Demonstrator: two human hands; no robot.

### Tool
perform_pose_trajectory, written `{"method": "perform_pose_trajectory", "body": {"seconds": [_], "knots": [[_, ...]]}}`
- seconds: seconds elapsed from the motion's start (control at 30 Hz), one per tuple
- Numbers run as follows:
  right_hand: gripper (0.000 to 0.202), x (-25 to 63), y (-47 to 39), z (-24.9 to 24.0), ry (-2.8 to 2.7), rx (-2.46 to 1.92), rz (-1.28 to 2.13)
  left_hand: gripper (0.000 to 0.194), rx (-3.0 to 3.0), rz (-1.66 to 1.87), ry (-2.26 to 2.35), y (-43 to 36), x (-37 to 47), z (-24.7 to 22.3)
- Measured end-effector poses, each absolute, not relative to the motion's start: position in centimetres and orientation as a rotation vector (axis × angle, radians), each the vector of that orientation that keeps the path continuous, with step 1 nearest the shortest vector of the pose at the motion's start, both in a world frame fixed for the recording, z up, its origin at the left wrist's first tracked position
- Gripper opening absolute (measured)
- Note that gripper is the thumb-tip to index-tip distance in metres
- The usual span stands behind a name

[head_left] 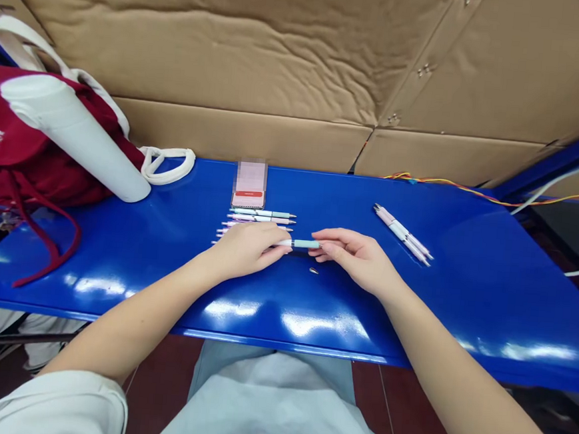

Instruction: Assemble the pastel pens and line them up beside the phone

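Note:
My left hand [251,249] is closed around the white barrel of a pen with a light green grip [306,244], held level just above the table. At its green end, the thumb and fingertips of my right hand [354,254] pinch the tip; whether a refill sticks out there is too small to tell. Just below the pen, a small silver cone-shaped piece [314,270] lies on the blue table. Several pens [262,213] lie in a row behind and partly under my left hand, which hides some of them.
Two or so pink-and-white pens [402,234] lie slantwise at the right. A phone [250,187] lies behind the row. On the left stand a red bag [7,114] and a leaning white bottle [82,137]. Cardboard [252,53] lines the back; thin wires [452,184] run along the right rear.

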State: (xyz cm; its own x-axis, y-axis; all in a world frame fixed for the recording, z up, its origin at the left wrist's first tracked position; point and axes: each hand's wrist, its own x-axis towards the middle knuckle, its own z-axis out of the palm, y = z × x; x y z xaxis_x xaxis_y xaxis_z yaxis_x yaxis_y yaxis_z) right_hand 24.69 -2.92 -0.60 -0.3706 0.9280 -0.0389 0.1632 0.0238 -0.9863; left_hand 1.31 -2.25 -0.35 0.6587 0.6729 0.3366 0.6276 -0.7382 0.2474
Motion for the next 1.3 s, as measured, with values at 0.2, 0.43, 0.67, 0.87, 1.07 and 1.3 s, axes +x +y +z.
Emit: {"method": "perform_pose_trajectory", "body": {"seconds": [0.2, 0.43, 0.67, 0.87, 1.07, 1.3], "knots": [[0.033, 25.4, -2.6, -0.3, -1.814, -1.185, 1.107, 0.024, 2.723, 0.621, 1.138, -2.2, 1.2, -0.2], [0.038, 26.4, -2.5, -0.1, -2.479, -1.296, 0.631, 0.028, 2.708, 0.648, 1.262, -1.7, 0.6, 0.1], [0.015, 25.5, -3.1, -0.3, -2.627, -1.148, 0.674, 0.030, 2.732, 0.648, 1.312, -1.6, 0.4, 0.0], [0.012, 25.2, -3.1, -0.6, -2.508, -1.143, 0.599, 0.027, 2.731, 0.629, 1.300, -1.5, 0.4, 0.0], [0.010, 25.1, -3.0, -1.0, -2.208, -1.200, 0.450, 0.025, 2.754, 0.604, 1.239, -1.7, 0.7, -0.1], [0.009, 24.6, -3.2, -0.9, -2.192, -1.113, 0.427, 0.025, 2.775, 0.612, 1.197, -1.9, 0.7, -0.2]]}}
